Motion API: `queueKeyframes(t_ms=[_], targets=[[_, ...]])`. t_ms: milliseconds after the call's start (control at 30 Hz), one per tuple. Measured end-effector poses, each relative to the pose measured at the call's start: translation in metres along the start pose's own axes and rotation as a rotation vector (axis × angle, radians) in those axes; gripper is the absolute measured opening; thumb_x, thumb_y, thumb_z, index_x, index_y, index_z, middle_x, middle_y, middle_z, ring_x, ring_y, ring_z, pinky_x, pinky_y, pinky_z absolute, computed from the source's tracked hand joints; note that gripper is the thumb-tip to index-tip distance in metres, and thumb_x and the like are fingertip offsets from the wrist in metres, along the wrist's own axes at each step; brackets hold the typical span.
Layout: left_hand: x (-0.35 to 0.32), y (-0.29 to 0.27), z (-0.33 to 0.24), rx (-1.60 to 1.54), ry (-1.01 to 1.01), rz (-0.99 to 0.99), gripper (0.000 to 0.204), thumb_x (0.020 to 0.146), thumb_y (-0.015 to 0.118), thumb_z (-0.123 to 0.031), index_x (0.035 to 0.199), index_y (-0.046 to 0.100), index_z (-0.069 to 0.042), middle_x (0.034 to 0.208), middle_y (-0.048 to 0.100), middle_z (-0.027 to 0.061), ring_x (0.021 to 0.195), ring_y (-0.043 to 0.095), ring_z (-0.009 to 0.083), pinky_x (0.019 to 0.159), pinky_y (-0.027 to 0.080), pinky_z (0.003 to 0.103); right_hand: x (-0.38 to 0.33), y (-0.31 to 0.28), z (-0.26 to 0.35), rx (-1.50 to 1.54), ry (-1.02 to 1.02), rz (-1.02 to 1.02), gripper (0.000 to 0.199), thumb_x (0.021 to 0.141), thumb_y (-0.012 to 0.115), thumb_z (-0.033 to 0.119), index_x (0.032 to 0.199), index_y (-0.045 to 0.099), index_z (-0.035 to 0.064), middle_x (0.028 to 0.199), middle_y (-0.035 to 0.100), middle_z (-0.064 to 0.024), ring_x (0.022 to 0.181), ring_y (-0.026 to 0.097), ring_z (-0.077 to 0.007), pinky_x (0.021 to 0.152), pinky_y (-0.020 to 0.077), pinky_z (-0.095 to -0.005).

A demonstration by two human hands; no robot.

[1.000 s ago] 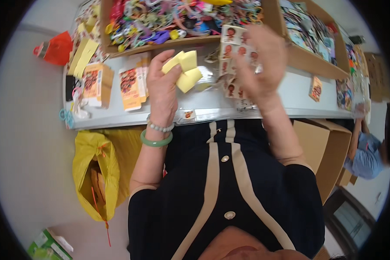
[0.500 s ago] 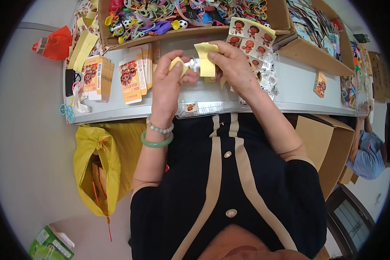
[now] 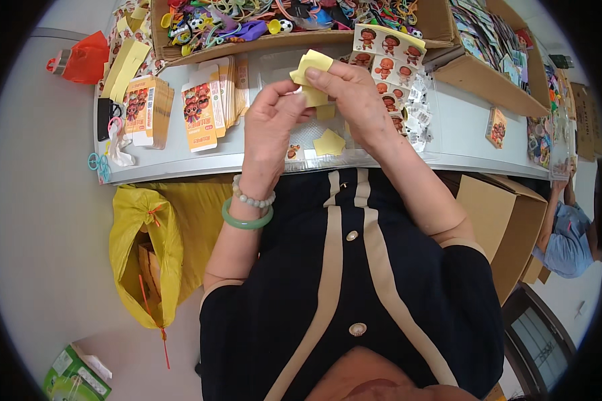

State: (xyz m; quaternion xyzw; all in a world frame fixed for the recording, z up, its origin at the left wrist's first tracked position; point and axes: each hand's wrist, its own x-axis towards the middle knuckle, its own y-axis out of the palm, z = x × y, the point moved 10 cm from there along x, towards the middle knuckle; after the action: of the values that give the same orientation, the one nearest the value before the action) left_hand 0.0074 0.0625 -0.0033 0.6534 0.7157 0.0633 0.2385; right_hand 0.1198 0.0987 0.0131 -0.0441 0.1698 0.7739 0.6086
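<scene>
I see a pale grey worktop (image 3: 461, 134) set against the wearer's dark dress, crowded along its far edge with cardboard trays. I take the yellow paper piece (image 3: 312, 67) as my landmark: it sits raised above the middle of the worktop, between both hands. The right hand (image 3: 354, 100) has its grip closed on it, thumb and fingers clamped over the near edge. The left hand (image 3: 271, 123), just to the left of the paper, has its fingertips drawn together at the paper's lower corner; I think it pinches something small and pale there, though the view is too tight for me to be sure.

Below the paper, a second yellow piece (image 3: 329, 142) lies flat on the worktop beside a small printed card (image 3: 293, 152). Left of the paper stand stacks of orange printed cartons (image 3: 201, 113). Right of it lies a sheet of cartoon-figure stickers (image 3: 384, 63), and beyond it a tray of bright plastic toys (image 3: 247, 23).

My judgement: the paper is in mid-handling, not yet set down, and the spare piece below looks untouched, so plenty of work seems left.
</scene>
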Motion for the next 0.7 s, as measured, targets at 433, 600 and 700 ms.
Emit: queueKeyframes(t_ms=[433, 600, 700], targets=[[-0.019, -0.01, -0.049, 0.674, 0.406, -0.006, 0.015, 0.079, 0.061, 0.001, 0.093, 0.065, 0.0, 0.088, 0.06, 0.0015, 0.073, 0.053, 0.0077, 0.063, 0.042, 0.02, -0.025, -0.001, 0.047, -0.545, -0.41, -0.048, 0.031, 0.084, 0.055, 0.002, 0.114, 0.058, 0.0062, 0.09, 0.064, -0.0001, 0.078, 0.059, -0.0086, 0.073, 0.0489, -0.0247], [-0.019, -0.033, -0.043, 0.576, 0.36, -0.135, 0.016, 0.078, 0.061, 0.002, 0.094, 0.065, 0.001, 0.087, 0.058, 0.002, 0.071, 0.049, 0.0067, 0.062, 0.041, 0.02, -0.057, -0.019, 0.052, -0.782, -0.636, -0.088, 0.03, 0.083, 0.056, 0.0, 0.113, 0.057, 0.0033, 0.092, 0.063, -0.0039, 0.083, 0.057, -0.0095, 0.074, 0.0459, -0.0215], [-0.02, -0.04, -0.031, 0.551, 0.256, -0.168, 0.016, 0.078, 0.061, 0.002, 0.094, 0.065, 0.0, 0.084, 0.056, 0.0007, 0.066, 0.046, 0.0062, 0.061, 0.041, 0.02, -0.08, -0.076, 0.065, -0.508, -0.61, -0.378, 0.029, 0.084, 0.06, 0.002, 0.113, 0.056, 0.0006, 0.093, 0.061, -0.005, 0.081, 0.056, -0.0108, 0.074, 0.0461, -0.0227]])
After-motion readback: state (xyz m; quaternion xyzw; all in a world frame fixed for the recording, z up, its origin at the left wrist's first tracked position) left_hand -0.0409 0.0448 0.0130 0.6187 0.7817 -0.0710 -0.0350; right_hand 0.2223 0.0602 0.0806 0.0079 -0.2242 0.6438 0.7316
